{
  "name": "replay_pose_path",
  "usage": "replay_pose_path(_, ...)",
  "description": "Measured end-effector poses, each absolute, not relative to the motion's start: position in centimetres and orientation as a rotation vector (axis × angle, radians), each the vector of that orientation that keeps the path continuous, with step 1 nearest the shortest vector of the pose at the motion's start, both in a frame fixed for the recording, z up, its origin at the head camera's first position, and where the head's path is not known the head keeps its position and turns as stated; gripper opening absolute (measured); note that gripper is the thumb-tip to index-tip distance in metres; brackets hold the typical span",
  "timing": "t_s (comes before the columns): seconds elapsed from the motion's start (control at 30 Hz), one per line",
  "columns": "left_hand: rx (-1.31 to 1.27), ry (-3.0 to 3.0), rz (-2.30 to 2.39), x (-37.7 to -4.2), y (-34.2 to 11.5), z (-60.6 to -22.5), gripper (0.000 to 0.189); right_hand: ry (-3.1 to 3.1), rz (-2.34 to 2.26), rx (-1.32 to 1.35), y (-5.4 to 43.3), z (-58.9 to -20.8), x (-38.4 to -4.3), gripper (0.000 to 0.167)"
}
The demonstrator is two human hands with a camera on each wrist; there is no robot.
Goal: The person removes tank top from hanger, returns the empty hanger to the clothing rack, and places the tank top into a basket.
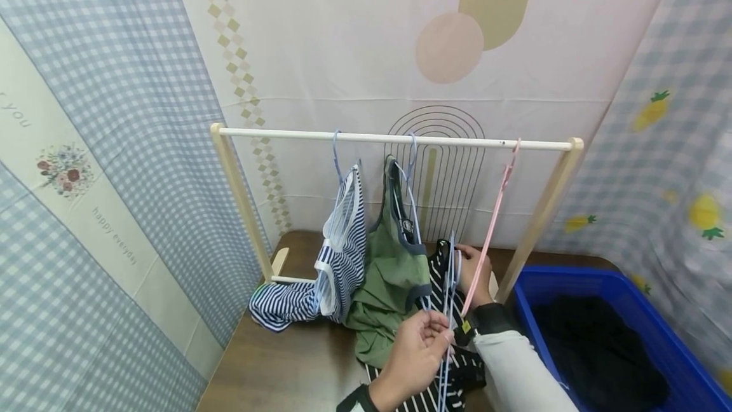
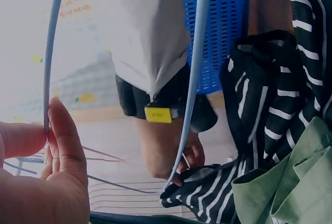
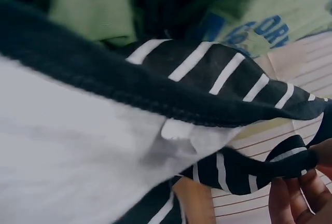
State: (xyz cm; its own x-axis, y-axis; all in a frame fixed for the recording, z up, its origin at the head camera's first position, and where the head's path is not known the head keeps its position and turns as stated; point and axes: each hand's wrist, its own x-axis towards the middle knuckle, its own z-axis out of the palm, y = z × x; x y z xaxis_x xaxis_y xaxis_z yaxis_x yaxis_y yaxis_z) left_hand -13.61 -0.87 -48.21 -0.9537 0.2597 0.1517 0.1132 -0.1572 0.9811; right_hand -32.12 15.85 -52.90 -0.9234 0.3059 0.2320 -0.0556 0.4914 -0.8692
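Note:
My left hand [image 1: 414, 355] pinches a light blue wire hanger [image 1: 448, 310] between thumb and fingers; the pinch shows clearly on the hanger [image 2: 51, 53] in the left wrist view. Behind the hanger, my right hand [image 1: 476, 275] holds a strap of a black garment with white stripes [image 2: 207, 190]. In the right wrist view the right fingers [image 3: 293, 198] pinch that narrow strap [image 3: 238, 175], and the garment's white inside [image 3: 67, 156] fills the lower left. One end of the hanger lies close to the strap; whether it is inside cannot be told.
A rack's white rail [image 1: 366, 137] carries a blue-striped garment [image 1: 343, 253], a green sleeveless top [image 1: 394, 266] and a pink hanger [image 1: 494, 221] beside my right hand. A blue basket [image 1: 572, 275] with dark cloth [image 1: 600, 348] stands right of the brown table [image 1: 286, 367].

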Motion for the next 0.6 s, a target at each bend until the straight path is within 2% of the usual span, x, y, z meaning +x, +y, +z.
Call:
replay_pose_path(0.37, 0.418, 1.965, 2.31, -13.4, -0.5, -48.0, 0.017, -2.503, 1.284, -0.105, 15.7, -53.8, -27.5, 0.03)
replay_pose_path(0.6, 0.418, 1.958, 2.319, -13.1, -0.6, -47.9, 0.018, -2.622, 1.061, 0.106, 16.1, -55.1, -23.9, 0.015)
